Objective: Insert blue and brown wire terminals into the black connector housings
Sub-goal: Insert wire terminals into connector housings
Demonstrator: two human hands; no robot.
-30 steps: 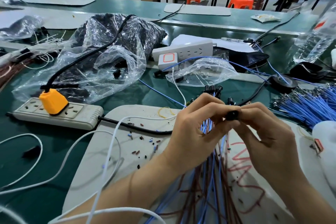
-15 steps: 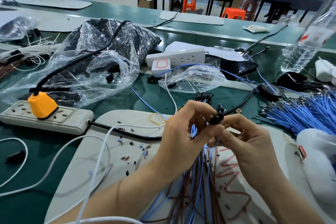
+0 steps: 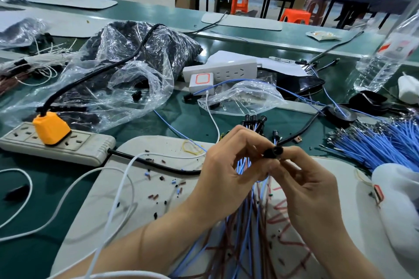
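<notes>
A person's left hand [image 3: 226, 172] and right hand [image 3: 310, 190] meet above a white work mat [image 3: 145, 201], the curled fingertips of both pinching one black connector housing [image 3: 273, 151] between them. A bundle of blue and brown wires [image 3: 247, 222] falls from between the hands toward the person and across the mat.

Half a second ago the housing sat in the same two-handed pinch. A full second ago it was held further right. The view has tipped upward since then, bringing in more of the far tables and the orange stools [image 3: 294, 17].

Just beyond the left fingers stands a cluster of already fitted housings [image 3: 254, 120]. Small blue, brown and black scraps dot the mat, and red scribbles [image 3: 292, 222] that form no readable word cross it by the right wrist.

Further out on the green table [image 3: 181, 118], an orange plug [image 3: 48, 128] sits in a grey power strip [image 3: 74, 147] on the left. Behind it, a large clear bag [image 3: 127, 68] holds dark parts. A white adapter [image 3: 201, 80] bears a red rectangular outline and no legible text. A heap of loose blue wires [image 3: 374, 145] lies on the right. The red-and-white label of the water bottle [image 3: 385, 59] is too blurred to read.
</notes>
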